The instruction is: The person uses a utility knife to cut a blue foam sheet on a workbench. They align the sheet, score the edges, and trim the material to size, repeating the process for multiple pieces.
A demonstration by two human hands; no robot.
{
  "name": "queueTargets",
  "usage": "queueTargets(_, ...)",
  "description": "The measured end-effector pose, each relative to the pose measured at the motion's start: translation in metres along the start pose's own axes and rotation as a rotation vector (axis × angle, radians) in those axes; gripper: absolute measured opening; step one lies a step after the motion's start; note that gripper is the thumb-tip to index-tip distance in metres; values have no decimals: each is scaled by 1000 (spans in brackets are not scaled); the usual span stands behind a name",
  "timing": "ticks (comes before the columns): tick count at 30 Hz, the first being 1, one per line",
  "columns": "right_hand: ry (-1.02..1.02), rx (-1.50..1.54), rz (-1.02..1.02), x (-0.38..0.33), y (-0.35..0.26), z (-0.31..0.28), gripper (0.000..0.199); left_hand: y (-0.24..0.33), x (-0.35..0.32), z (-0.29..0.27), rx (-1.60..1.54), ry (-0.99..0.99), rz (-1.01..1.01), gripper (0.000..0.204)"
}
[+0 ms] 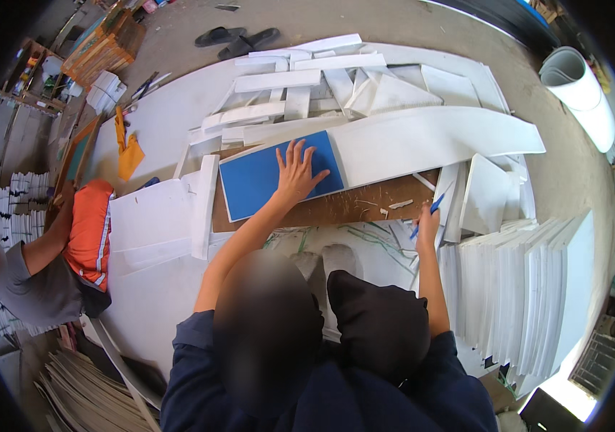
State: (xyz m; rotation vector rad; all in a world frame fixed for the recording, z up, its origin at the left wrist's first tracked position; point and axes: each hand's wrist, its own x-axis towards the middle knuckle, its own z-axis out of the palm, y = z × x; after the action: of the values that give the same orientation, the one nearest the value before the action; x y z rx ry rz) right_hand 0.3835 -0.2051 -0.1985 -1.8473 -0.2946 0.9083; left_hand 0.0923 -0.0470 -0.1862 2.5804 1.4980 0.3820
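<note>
My left hand (299, 173) lies flat with fingers spread on a blue rectangular panel (264, 180) that rests on a brown board (365, 205). The panel has a thin white edge. My right hand (426, 225) grips a blue-handled knife (428, 213) near the right end of the brown board, apart from the panel. A long curved white foam sheet (437, 140) lies just behind the panel.
Several white foam offcuts (300, 79) are piled beyond the board. A fanned stack of white sheets (523, 288) stands at the right. Another person in an orange vest (90, 234) crouches at the left. A white roll (579, 90) and sandals (239, 39) lie on the floor.
</note>
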Motion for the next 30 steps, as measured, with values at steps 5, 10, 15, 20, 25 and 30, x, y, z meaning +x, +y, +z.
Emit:
queueTargets(5, 345, 65, -351, 76, -17, 23, 38, 34, 7, 24, -106, 95, -8, 62)
queueTargets(10, 450, -117, -228, 115, -44, 34, 45, 40, 4, 21, -107, 105, -49, 58)
queueTargets(15, 336, -237, -423, 95, -96, 52, 39, 34, 7, 18, -111, 123, -86, 56)
queueTargets(20, 374, -391, -530, 35, -121, 53, 34, 27, 4, 13, -115, 106, -60, 57)
queueTargets(25, 296, -357, -380, 34, -75, 20, 32, 22, -5, 7, -121, 67, 34, 58)
queueTargets(30, 270, -774, -647, 57, -15, -16, 27, 26, -5, 6, -88, 73, 26, 58)
